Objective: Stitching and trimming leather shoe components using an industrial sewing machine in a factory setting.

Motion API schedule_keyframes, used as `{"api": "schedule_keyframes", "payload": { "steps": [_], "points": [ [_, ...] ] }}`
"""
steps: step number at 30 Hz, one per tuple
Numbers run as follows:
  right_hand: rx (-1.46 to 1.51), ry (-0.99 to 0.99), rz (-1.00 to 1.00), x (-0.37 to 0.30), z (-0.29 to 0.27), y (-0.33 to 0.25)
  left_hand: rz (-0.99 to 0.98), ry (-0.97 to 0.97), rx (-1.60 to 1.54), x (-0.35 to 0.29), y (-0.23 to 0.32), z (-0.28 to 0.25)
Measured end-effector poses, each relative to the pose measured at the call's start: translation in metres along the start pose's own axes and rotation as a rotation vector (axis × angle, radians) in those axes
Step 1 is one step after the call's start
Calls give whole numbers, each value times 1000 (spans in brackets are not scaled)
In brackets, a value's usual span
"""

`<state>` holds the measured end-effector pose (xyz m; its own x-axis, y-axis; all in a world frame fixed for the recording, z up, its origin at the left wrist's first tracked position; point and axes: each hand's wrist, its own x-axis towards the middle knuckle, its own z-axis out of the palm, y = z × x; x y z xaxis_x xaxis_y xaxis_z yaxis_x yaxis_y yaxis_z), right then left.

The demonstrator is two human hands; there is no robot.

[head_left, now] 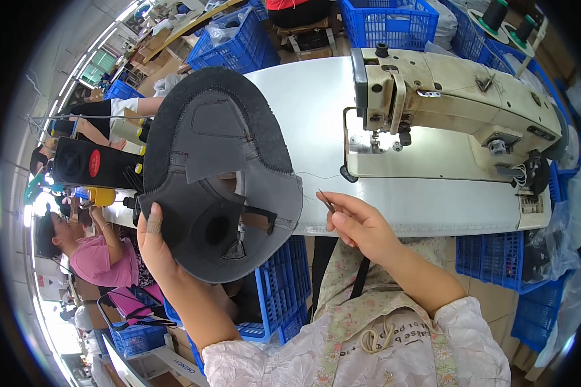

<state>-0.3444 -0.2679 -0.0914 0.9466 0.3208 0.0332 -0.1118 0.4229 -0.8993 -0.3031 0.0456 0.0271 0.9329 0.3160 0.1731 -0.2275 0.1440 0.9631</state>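
My left hand (153,242) grips the lower left edge of a dark grey sewn piece (203,184), thumb on its inner side. The piece looks like a helmet liner or hood, with a wide fuzzy padded border, stitched panels and an opening through which the table and floor show. To its right, my right hand (358,219) is closed round slim, pointed metal tweezers (328,201), tips up and apart from the piece. A thin dark thread (319,174) runs from the piece's right edge toward the sewing machine (445,97) on the white table (290,97).
Blue crates (281,290) stand below the table, with another crate (490,261) at the right and several behind it. Thread cones (495,14) stand at the far right. A co-worker in pink (106,261) sits on the left, near a black machine (87,162).
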Motion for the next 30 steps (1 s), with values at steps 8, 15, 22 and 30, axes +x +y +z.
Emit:
{"api": "schedule_keyframes", "payload": {
  "steps": [8, 15, 22, 30],
  "points": [
    [-1086, 147, -581, 16, -19, -47, 48, 56, 173, -8, 6, -6],
    [-1245, -9, -671, 31, -26, -50, 66, 67, 243, -9, 6, -12],
    [-1278, -77, -673, 32, -25, -53, 72, 99, 251, -11, 9, -7],
    [-1210, -144, -756, 36, -28, -57, 105, -15, 314, -12, 13, -10]
  ]
}}
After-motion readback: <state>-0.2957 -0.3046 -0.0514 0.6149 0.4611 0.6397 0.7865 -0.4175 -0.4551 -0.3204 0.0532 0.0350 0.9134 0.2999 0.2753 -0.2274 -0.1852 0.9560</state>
